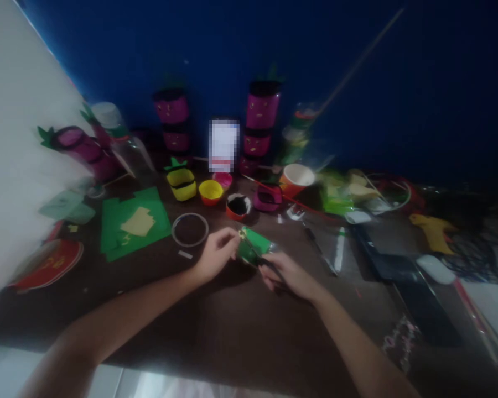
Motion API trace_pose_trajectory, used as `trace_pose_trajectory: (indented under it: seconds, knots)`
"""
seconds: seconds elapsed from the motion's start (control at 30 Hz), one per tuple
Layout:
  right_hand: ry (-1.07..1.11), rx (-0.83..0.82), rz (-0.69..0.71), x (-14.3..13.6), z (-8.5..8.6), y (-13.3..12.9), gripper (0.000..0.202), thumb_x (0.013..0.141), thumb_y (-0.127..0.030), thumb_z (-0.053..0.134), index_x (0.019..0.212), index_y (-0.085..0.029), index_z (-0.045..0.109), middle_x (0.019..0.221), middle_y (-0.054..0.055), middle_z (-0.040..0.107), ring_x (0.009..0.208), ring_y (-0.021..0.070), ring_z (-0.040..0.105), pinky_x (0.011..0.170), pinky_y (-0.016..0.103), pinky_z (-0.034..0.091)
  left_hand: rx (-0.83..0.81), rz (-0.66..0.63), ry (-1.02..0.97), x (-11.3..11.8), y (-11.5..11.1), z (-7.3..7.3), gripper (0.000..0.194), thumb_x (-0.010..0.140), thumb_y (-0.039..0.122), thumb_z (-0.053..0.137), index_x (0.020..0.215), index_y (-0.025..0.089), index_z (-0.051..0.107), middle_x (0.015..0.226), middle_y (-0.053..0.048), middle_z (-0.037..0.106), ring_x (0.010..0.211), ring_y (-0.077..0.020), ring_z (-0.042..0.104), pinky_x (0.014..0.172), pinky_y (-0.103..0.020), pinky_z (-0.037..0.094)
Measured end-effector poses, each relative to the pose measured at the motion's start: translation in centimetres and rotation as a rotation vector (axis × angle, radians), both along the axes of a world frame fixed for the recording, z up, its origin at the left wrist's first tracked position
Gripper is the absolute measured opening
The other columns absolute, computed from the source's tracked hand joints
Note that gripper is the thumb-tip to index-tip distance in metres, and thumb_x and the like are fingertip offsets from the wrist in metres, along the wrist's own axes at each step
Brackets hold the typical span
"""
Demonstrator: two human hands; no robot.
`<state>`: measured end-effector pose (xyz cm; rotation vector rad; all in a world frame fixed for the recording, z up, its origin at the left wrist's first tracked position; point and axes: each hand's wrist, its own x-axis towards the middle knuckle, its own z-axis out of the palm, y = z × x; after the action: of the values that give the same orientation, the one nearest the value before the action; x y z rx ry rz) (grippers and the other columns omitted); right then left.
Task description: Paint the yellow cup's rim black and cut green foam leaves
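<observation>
Above the middle of the table, a small green piece [256, 239] with a clear, shiny right end lies between my two hands; its exact kind is blurred. My left hand [221, 251] is closed, its fingertips pinching the left end of this piece beside a tiny yellowish bit [243, 234]. A thin dark tool [273, 266], pen-like in shape, sits in the closed fingers of my right hand [288, 275]. Its tip points up and left over the green piece, near my left fingertips. I cannot make out whether the tip touches.
Green sheets [108, 232] with cream scraps lie left, near a roll of clear tape [190, 214]. Behind are painted cups [211, 190], a phone [223, 145] and purple containers [262, 110]. Rightward are a marker [339, 249], a black device [392, 262] and a yellow glue gun [434, 232].
</observation>
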<state>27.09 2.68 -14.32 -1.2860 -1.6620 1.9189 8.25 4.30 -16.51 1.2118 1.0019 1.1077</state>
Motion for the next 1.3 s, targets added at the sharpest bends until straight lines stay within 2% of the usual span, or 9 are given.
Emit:
trace_pose_trajectory:
  seconds: [0.33, 0.67, 0.9, 1.1, 1.3]
  knots:
    - [-0.014, -0.012, -0.003, -0.02, 0.07, 0.02, 0.04, 0.078, -0.05, 0.052, 0.057, -0.018, 0.04, 0.046, -0.004, 0.046, 0.04, 0.0055, 0.036, 0.036, 0.017, 0.027, -0.026, 0.013, 0.023, 0.03, -0.13, -0.01, 0.027, 0.078, 0.039, 0.056, 0.066, 0.016, 0.051, 0.049, 0.006, 0.045, 0.046, -0.0064, 0.042, 0.05, -0.02, 0.034]
    - [-0.037, -0.022, -0.009, -0.09, 0.26, 0.07, 0.038, 0.078, -0.047, 0.054, 0.057, -0.017, 0.041, 0.046, -0.004, 0.047, 0.039, 0.0053, 0.038, 0.037, 0.017, 0.029, -0.025, 0.032, -0.009, 0.05, -0.09, -0.27, 0.023, 0.079, 0.036, 0.056, 0.067, 0.016, 0.052, 0.052, 0.006, 0.046, 0.047, -0.0061, 0.043, 0.05, -0.02, 0.035]
    - [-0.031, -0.029, -0.003, -0.03, 0.02, 0.15, 0.041, 0.077, -0.05, 0.053, 0.056, -0.018, 0.038, 0.045, -0.004, 0.046, 0.038, 0.0053, 0.038, 0.037, 0.017, 0.028, -0.038, 0.037, 0.004, 0.12, -0.09, -0.27, 0.022, 0.079, 0.035, 0.056, 0.069, 0.015, 0.052, 0.052, 0.006, 0.045, 0.046, -0.0054, 0.042, 0.049, -0.019, 0.035]
    - [-0.031, -0.01, -0.002, -0.02, -0.08, 0.09, 0.037, 0.079, -0.043, 0.053, 0.057, -0.018, 0.038, 0.046, -0.005, 0.047, 0.04, 0.0053, 0.038, 0.038, 0.017, 0.029, -0.019, 0.047, 0.001, 0.07, -0.12, -0.21, 0.019, 0.08, 0.031, 0.054, 0.069, 0.015, 0.051, 0.053, 0.006, 0.046, 0.047, -0.0055, 0.043, 0.05, -0.019, 0.035]
    - [-0.043, 0.005, 0.002, 0.03, -0.16, 0.09, 0.037, 0.079, -0.045, 0.051, 0.057, -0.019, 0.037, 0.046, -0.004, 0.046, 0.039, 0.0053, 0.037, 0.036, 0.017, 0.029, -0.028, 0.055, -0.011, 0.02, -0.04, -0.31, 0.02, 0.079, 0.032, 0.056, 0.069, 0.016, 0.052, 0.054, 0.006, 0.047, 0.047, -0.0058, 0.044, 0.049, -0.019, 0.036]
